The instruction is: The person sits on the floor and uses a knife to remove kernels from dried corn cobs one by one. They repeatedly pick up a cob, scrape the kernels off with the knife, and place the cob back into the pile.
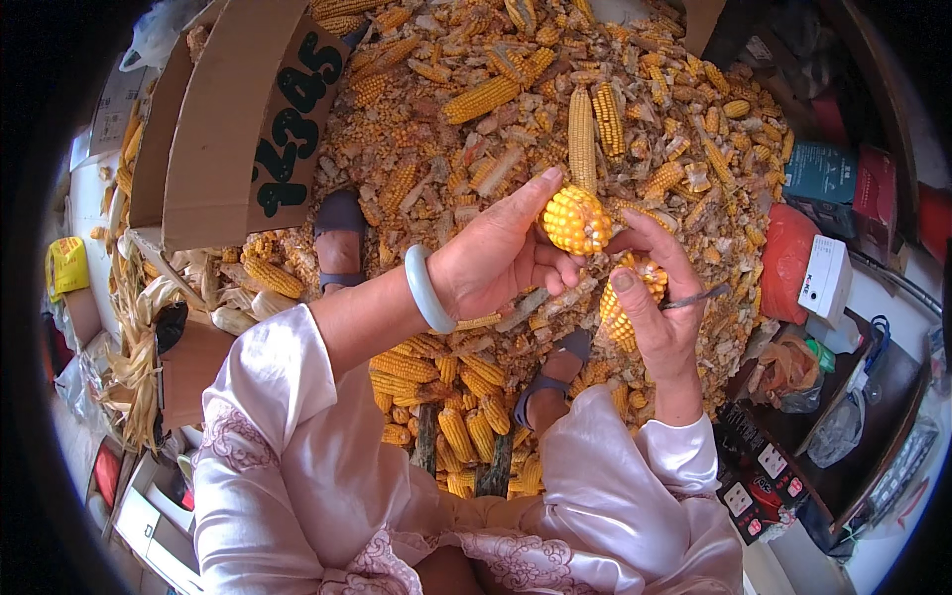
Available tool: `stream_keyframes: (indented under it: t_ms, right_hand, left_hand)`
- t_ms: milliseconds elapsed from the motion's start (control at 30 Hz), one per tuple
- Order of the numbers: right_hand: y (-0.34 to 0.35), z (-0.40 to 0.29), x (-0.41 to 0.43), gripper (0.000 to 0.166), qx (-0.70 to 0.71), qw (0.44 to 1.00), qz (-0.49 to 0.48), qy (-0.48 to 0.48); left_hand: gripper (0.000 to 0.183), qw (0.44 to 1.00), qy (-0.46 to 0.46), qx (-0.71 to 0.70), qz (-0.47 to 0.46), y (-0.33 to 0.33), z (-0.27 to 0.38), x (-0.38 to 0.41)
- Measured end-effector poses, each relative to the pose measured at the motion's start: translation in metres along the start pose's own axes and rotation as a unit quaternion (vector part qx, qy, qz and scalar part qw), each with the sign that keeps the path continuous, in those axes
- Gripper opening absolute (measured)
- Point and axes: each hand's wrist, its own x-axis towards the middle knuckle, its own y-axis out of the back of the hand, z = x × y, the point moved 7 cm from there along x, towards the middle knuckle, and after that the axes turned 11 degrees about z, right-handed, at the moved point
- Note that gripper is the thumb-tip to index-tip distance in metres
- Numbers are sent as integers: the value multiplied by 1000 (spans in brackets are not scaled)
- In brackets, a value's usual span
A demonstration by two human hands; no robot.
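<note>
My left hand (pixel 491 256), with a pale bangle (pixel 429 288) at the wrist, grips a broken piece of yellow corn cob (pixel 575 219) whose snapped end faces me. Close beside it on the right, my right hand (pixel 673 316) is closed around another kernel-covered corn cob piece (pixel 621 316). A thin dark strip (pixel 697 296) sticks out from the right hand; whether it is a tool or a cord I cannot tell. Both hands are above a broad heap of shelled cobs, husk scraps and loose kernels (pixel 476 163). A long whole corn ear (pixel 582 141) lies just beyond the left hand's piece.
Unshelled ears (pixel 468 431) lie between my sandalled feet. A cardboard box (pixel 223 119) bearing large painted digits stands left, near dry husks (pixel 137 349). To the right are a red bag (pixel 790 260), a small white box (pixel 824 279) and dark shelving (pixel 855 416).
</note>
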Motion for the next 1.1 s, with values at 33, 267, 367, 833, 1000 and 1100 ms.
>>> stream_keyframes:
  t_ms: [33, 267, 367, 833, 1000, 1100]
  right_hand:
    - [0, -4, 1, 41, -8, 1000, 5, 17]
    - [-6, -15, 2, 27, -65, 990, -38, 119]
    - [5, 11, -3, 20, 14, 1000, -18, 14]
    - [8, 41, 0, 37, 299, 904, 123, -280]
    - [6, 33, 8, 40, 313, 905, 117, -265]
    - [1, 22, 7, 45, 255, 926, 118, -251]
  left_hand:
    - [52, 1000, -4, 2, 11, -1, 0, 1]
    - [35, 992, -109, -4, 70, 8, 14, -6]
    - [37, 950, -277, 28, 140, 15, 62, -26]
    - [35, 70, -619, 549, 557, 82, 263, -234]
    - [29, 664, -526, 487, 213, -4, 146, -103]
    - [68, 799, -372, 473, 29, -29, 59, -45]
